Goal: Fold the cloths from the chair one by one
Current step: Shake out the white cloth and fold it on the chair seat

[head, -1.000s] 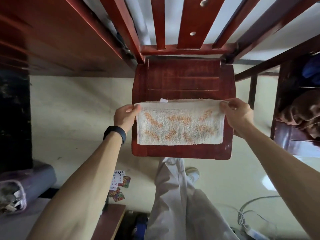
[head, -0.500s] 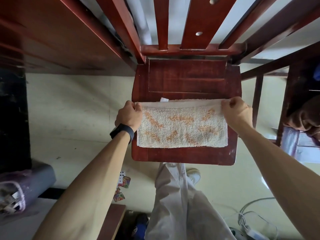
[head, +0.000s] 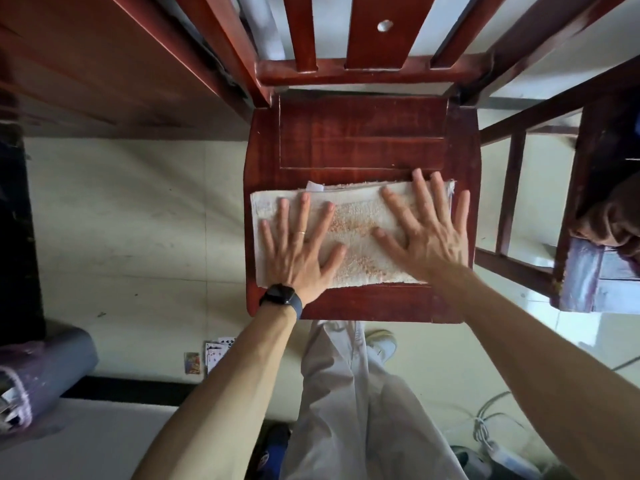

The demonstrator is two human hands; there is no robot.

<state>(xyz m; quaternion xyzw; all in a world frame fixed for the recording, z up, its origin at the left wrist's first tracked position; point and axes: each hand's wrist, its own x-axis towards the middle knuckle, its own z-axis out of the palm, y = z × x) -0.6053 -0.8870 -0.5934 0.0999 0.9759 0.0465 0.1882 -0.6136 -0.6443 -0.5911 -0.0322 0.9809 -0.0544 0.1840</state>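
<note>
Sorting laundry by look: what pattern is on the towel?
The towel is cream-white with scattered orange flecks, best seen in the head view between the hands.

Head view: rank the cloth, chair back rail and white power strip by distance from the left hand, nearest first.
1. The cloth: directly under the left hand, which presses on it.
2. The chair back rail: straight ahead, beyond the cloth.
3. The white power strip: far below, to the lower right.

A: Left side wear?
B: Black smartwatch (head: pixel 278 295), dark blue strap, on the wrist; thin gold ring (head: pixel 302 232) on the left hand (head: pixel 298 252).
A: Clothes?
B: Forearms bare. Light grey trousers (head: pixel 346 393), creased; one pale shoe (head: pixel 384 344) below.
</note>
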